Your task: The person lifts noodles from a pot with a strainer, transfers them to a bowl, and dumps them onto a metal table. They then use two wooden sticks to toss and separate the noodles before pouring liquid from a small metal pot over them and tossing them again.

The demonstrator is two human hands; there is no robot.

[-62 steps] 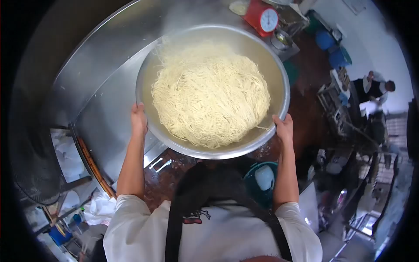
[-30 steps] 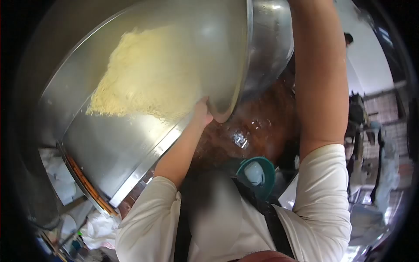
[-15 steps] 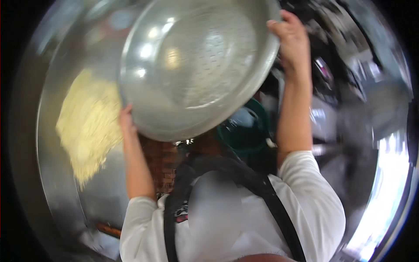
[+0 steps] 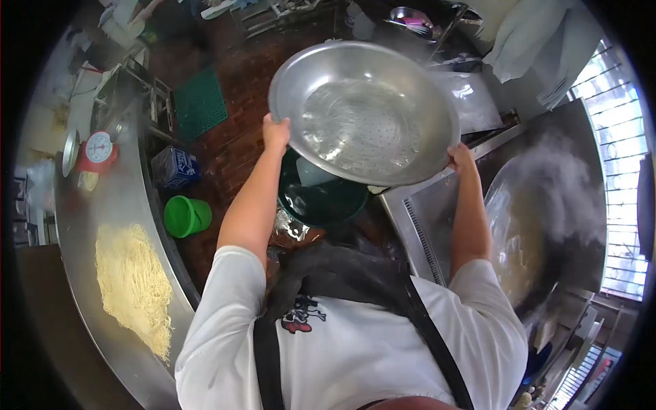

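A large round metal basin (image 4: 362, 123), its inside facing me, is held up in front of me by its rim. My left hand (image 4: 276, 134) grips the rim at the left, and my right hand (image 4: 462, 158) grips it at the lower right. Shiny streaks and small dots show on the basin's bottom. Partly hidden beneath the basin stands a dark green tub (image 4: 321, 201) with something pale in it. A spread of pale yellow noodles (image 4: 134, 287) lies on the metal table (image 4: 137, 198) to my left.
A steaming wok (image 4: 519, 239) with cloudy liquid stands at the right beside a metal counter (image 4: 427, 212). On the red tiled floor are a bright green bucket (image 4: 187, 216), a blue box (image 4: 175, 167) and a green mat (image 4: 200, 103). A red scale (image 4: 99, 150) sits on the left table.
The view has swung away from the left table toward the wok side. The basin, still in both hands, now appears farther right and lower, and more of it shows.
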